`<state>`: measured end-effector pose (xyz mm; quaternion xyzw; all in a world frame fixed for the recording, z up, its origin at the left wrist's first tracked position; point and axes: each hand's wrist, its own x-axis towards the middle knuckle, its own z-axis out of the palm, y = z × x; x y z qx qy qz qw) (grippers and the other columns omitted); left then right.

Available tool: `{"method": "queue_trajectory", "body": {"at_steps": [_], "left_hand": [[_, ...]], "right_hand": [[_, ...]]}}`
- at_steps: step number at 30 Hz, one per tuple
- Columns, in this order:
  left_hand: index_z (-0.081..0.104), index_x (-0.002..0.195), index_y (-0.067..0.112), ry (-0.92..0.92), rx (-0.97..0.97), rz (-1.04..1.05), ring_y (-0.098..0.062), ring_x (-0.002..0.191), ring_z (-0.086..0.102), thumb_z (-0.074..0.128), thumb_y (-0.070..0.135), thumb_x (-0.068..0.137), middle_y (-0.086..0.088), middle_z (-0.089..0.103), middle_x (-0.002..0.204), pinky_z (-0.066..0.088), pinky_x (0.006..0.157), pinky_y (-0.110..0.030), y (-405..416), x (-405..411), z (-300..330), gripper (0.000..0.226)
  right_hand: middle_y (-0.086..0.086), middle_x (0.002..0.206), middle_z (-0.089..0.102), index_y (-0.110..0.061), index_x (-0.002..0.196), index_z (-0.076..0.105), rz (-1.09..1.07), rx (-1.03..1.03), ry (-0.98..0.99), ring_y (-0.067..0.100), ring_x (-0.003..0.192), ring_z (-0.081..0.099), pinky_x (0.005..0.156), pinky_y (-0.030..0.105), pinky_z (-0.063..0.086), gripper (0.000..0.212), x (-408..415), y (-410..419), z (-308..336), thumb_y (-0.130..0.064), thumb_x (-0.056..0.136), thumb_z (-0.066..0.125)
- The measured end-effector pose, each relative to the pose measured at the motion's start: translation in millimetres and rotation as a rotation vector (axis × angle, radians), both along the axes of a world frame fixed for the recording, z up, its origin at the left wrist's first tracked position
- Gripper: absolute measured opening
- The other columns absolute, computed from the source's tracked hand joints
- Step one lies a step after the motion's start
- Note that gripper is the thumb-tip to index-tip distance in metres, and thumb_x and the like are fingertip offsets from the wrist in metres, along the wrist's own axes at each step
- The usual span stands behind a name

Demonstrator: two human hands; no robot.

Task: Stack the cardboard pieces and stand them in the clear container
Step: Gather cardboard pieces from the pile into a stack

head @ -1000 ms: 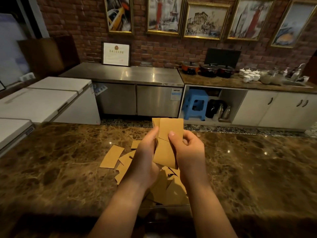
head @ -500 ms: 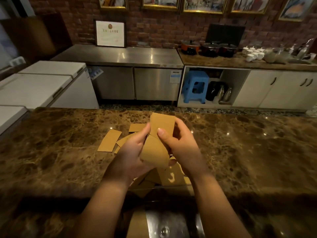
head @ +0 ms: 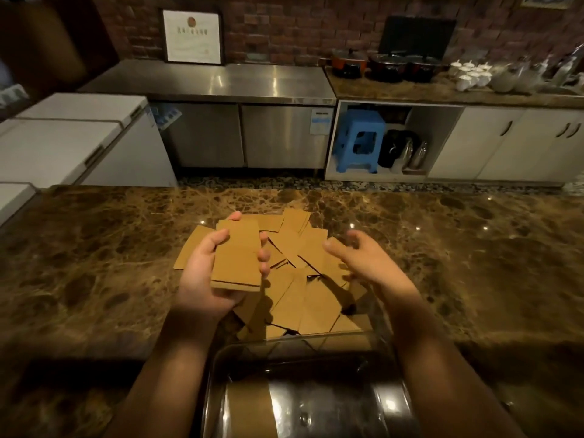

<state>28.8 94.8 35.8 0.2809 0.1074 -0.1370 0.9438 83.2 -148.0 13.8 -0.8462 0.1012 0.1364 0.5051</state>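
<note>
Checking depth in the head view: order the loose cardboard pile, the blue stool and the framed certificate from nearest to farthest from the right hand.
From the right hand:
1. Loose cardboard pile, directly beneath the fingers on the counter.
2. Blue stool, beyond the counter, in the open cabinet.
3. Framed certificate, far left against the brick wall.

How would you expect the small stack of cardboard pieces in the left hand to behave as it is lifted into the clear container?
The cardboard stack probably stays stiff: its edges look straight in the left hand. It seems light, held one-handed. Loose pieces might slide apart, since nothing binds them and the right hand is off it.
</note>
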Motion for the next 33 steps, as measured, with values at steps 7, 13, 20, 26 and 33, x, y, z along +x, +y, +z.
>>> {"method": "queue_trajectory", "body": {"at_steps": [7,13,20,26,33], "left_hand": [[0.058,0.135,0.023,0.142,-0.044,0.000,-0.034,0.095,0.067,0.053,0.036,0.097,-0.019,0.065,0.124,0.057,0.074,-0.045,-8.6,11.7,-9.5,0.040],[0.054,0.140,0.024,0.166,0.055,-0.005,-0.035,0.094,0.065,0.054,0.035,0.097,-0.019,0.062,0.120,0.056,0.077,-0.044,-15.0,28.5,-16.4,0.045],[0.060,0.129,0.028,0.225,0.081,0.044,-0.038,0.086,0.070,0.055,0.030,0.097,-0.022,0.067,0.106,0.056,0.076,-0.047,-17.6,32.8,-27.8,0.033],[0.061,0.129,0.029,0.195,0.080,0.062,-0.036,0.085,0.070,0.054,0.029,0.098,-0.020,0.067,0.106,0.056,0.074,-0.046,-14.2,33.1,-26.8,0.032],[0.064,0.124,0.029,0.187,0.095,0.100,-0.035,0.082,0.071,0.056,0.028,0.096,-0.019,0.069,0.104,0.057,0.069,-0.044,-15.6,33.7,-22.3,0.028]], "right_hand": [[0.011,0.147,0.049,-0.019,0.149,0.038,0.194,-0.505,0.181,0.036,0.135,0.041,0.113,0.048,0.033,0.085,29.6,5.1,-45.5,-0.062,0.082,0.068],[0.013,0.140,0.052,-0.014,0.140,0.043,0.135,-0.695,0.247,0.037,0.131,0.043,0.109,0.050,0.037,0.088,32.2,13.9,-54.4,-0.062,0.074,0.076],[0.005,0.098,0.066,-0.012,0.119,0.063,0.004,-0.279,0.140,0.023,0.089,0.063,0.080,0.038,0.053,0.044,44.2,-4.4,-30.7,-0.026,0.082,0.081],[0.008,0.093,0.075,-0.011,0.101,0.069,-0.228,-0.015,-0.035,0.026,0.083,0.072,0.074,0.039,0.059,0.018,49.5,-28.8,1.6,-0.021,0.088,0.075],[-0.001,0.087,0.069,-0.016,0.100,0.063,-0.331,0.126,-0.217,0.018,0.081,0.068,0.064,0.031,0.054,0.013,41.9,-41.0,30.2,-0.019,0.090,0.072]]}}
